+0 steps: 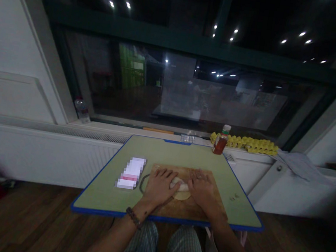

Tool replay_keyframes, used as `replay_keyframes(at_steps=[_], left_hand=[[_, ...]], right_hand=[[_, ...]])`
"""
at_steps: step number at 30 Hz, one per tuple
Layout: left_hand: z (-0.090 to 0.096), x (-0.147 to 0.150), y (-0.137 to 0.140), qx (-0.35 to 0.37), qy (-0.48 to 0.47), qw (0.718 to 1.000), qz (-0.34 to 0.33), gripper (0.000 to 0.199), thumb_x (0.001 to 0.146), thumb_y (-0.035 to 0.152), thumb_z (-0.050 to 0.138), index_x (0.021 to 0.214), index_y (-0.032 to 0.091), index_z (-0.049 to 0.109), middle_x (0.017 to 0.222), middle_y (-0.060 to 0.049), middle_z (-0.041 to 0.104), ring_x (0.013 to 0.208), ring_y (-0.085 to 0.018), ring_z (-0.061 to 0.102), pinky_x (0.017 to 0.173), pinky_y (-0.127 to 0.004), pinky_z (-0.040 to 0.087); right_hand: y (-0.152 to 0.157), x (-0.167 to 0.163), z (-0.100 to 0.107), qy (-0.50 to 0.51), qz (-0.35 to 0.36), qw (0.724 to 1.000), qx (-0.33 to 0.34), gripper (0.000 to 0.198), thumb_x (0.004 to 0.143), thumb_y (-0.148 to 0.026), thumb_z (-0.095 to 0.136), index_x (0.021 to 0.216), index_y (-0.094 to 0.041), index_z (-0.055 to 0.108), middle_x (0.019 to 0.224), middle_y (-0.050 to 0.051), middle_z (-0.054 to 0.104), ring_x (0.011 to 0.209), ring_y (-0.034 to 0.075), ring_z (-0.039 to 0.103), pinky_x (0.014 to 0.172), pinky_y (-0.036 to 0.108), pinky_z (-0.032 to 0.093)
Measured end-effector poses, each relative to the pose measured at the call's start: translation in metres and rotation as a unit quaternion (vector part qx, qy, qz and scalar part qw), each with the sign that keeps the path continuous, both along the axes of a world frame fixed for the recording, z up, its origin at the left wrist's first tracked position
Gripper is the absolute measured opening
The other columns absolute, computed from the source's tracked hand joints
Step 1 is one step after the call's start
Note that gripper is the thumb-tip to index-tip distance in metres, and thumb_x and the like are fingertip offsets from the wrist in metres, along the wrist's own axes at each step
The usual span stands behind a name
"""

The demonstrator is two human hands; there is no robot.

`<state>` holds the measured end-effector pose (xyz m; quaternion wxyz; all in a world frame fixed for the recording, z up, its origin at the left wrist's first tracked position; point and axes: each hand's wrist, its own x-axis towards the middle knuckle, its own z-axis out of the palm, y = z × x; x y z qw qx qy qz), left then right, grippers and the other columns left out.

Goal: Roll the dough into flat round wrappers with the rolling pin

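Note:
A wooden board (181,212) lies at the near side of a small green table. On it is a thin, round, pale yellow sheet of dough (182,195). A short whitish cylinder that looks like a rolling pin (179,184) lies across the sheet's far part, between my hands. My left hand (161,185) rests at its left end, fingers stretched forward and thumb beside it. At the other end my right hand (201,187) lies palm down with its fingers extended. The palms hide the cylinder's ends.
The green table (143,145) has a blue rim. A phone (131,174) with a blurred screen lies left of the board. A bottle of reddish-brown liquid (220,142) stands at the back right. Behind are yellow egg cartons (255,145), a clear bottle (82,109) and a radiator (69,160).

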<state>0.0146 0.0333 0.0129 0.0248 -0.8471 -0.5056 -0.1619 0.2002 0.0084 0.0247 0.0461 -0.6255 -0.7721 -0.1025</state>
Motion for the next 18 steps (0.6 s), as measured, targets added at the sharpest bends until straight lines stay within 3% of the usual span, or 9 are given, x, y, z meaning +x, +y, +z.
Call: replay_keyframes(at_steps=[3, 8, 14, 18], left_hand=[[0.004, 0.004, 0.017, -0.019, 0.015, 0.999, 0.031, 0.050, 0.097, 0.052, 0.028, 0.130, 0.026, 0.056, 0.137, -0.005, 0.056, 0.129, -0.028, 0.044, 0.111, -0.052, 0.019], [0.004, 0.005, 0.035, -0.058, 0.030, 0.997, 0.046, 0.052, 0.095, 0.053, 0.030, 0.132, 0.025, 0.054, 0.138, -0.008, 0.054, 0.128, -0.028, 0.044, 0.106, -0.049, 0.027], [0.000, 0.005, 0.018, 0.014, 0.012, 0.999, 0.044, 0.052, 0.097, 0.052, 0.026, 0.130, 0.026, 0.056, 0.138, -0.006, 0.055, 0.132, -0.028, 0.040, 0.112, -0.051, 0.017], [0.003, 0.004, 0.004, 0.017, 0.008, 1.000, 0.024, 0.051, 0.096, 0.052, 0.028, 0.129, 0.026, 0.058, 0.137, -0.006, 0.056, 0.131, -0.027, 0.042, 0.114, -0.050, 0.015]], right_hand=[[0.027, 0.001, -0.002, 0.011, -0.013, 0.999, -0.042, 0.045, 0.095, -0.022, 0.033, 0.134, -0.015, 0.054, 0.142, 0.014, 0.049, 0.138, 0.029, 0.035, 0.112, 0.047, 0.025], [0.058, 0.002, -0.012, 0.026, -0.020, 0.997, -0.065, 0.050, 0.091, -0.021, 0.040, 0.141, -0.020, 0.046, 0.147, 0.012, 0.041, 0.141, 0.031, 0.028, 0.112, 0.057, 0.020], [0.023, -0.006, -0.006, 0.030, -0.041, 0.999, 0.009, 0.046, 0.096, -0.025, 0.032, 0.138, -0.019, 0.050, 0.144, 0.012, 0.047, 0.141, 0.030, 0.028, 0.112, 0.056, 0.020], [-0.001, -0.013, 0.005, 0.022, -0.047, 0.998, 0.021, 0.045, 0.097, -0.025, 0.030, 0.135, -0.013, 0.053, 0.139, 0.014, 0.053, 0.137, 0.028, 0.036, 0.112, 0.047, 0.024]])
